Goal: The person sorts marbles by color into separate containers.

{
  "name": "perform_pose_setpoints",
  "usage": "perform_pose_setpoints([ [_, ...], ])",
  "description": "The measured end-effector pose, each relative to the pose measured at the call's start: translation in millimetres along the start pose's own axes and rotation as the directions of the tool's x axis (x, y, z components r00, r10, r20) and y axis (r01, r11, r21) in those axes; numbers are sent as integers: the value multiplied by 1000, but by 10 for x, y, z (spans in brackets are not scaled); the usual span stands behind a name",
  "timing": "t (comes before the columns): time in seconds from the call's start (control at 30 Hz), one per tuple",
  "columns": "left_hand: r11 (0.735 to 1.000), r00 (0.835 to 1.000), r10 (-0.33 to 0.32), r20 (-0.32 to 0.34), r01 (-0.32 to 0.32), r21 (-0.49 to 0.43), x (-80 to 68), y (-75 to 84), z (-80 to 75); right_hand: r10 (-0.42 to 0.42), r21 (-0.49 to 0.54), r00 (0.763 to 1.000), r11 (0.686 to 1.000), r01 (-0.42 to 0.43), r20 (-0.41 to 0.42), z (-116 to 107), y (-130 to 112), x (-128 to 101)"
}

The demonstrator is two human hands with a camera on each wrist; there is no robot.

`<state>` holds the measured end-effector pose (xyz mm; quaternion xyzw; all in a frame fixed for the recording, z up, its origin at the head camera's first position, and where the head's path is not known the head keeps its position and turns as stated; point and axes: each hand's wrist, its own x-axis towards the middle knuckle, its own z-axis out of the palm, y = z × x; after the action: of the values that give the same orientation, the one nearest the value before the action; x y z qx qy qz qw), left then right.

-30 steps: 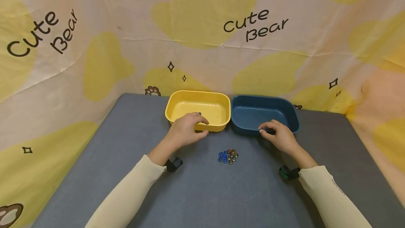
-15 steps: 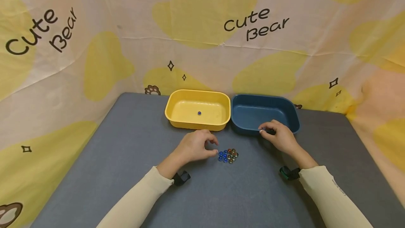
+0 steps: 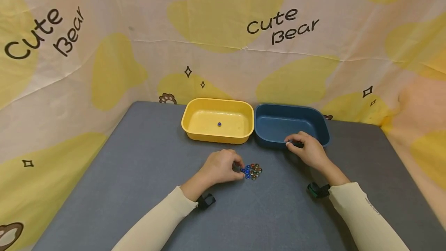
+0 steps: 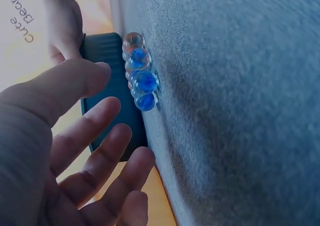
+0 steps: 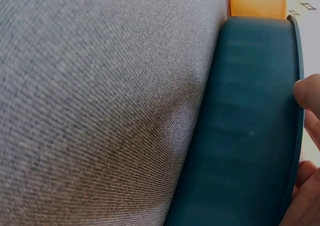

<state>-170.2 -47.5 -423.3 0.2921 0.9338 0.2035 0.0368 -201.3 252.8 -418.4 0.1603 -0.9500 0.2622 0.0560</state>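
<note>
On the table, a cluster of glass marbles [image 3: 253, 172] lies tightly together, blue ones on the left, reddish and clear ones on the right. My left hand [image 3: 221, 167] is at the cluster's left side, thumb and fingertips parted near the leftmost blue marble. In the left wrist view, a gap shows between the thumb and fingers, just short of the blue marbles [image 4: 146, 81]. My right hand [image 3: 308, 150] pinches the front rim of the blue bin [image 3: 275, 138], its thumb outside. The fingers beyond the rim are partly hidden in the right wrist view.
A yellow bin [image 3: 195, 134] stands left of the blue one, against the cloth backdrop [image 3: 223, 69]. One blue marble [image 3: 219, 124] lies inside it. Both bins sit at the back of the grey table [image 3: 265, 216].
My left hand has come from above the yellow bin toward me and rightward, down to the marble cluster, uncovering the marble in that bin. The right hand has stayed on the rim.
</note>
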Motion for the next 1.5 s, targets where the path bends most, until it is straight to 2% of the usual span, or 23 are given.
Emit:
perform_pose_setpoints([
  [0.57, 1000, 1000, -12, -10, 12, 8, 19, 36, 59, 17, -4, 1000, 1000, -17, 9, 3, 15, 14],
  [1.5, 1000, 1000, -4, -3, 4, 15, 22, 49, 98, -22, -15, 999, 1000, 21, -32, 19, 33, 12],
])
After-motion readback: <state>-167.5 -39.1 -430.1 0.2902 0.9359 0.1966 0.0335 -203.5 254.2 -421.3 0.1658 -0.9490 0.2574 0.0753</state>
